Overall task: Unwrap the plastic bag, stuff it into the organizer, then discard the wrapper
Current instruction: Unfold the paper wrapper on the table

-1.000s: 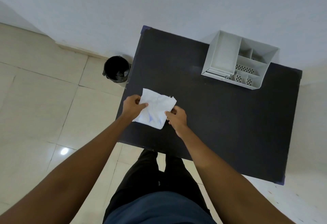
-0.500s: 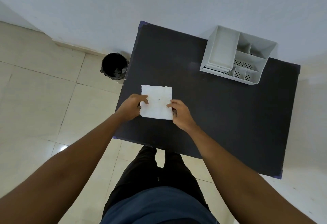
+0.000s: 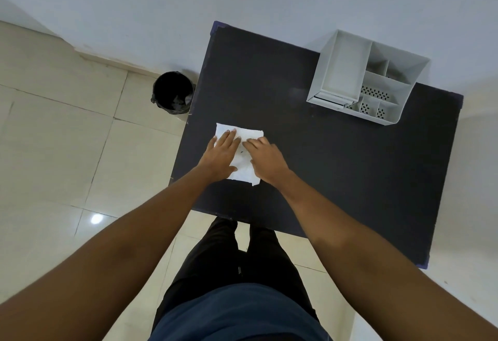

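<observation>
While wrapped bag [image 3: 249, 135] lies flat at table's [image 3: 336, 165] near-left corner, my left hand [image 3: 222, 154] presses it, fingers spread, gripping nothing; right hand [image 3: 265, 158] fingertips rest on top, pinch unclear. Find wrapper edge, peel slowly.

Your arms are bare to the frame's edge, no sleeves visible. You wear a dark blue top [image 3: 242, 313] and black trousers [image 3: 231, 259].
</observation>
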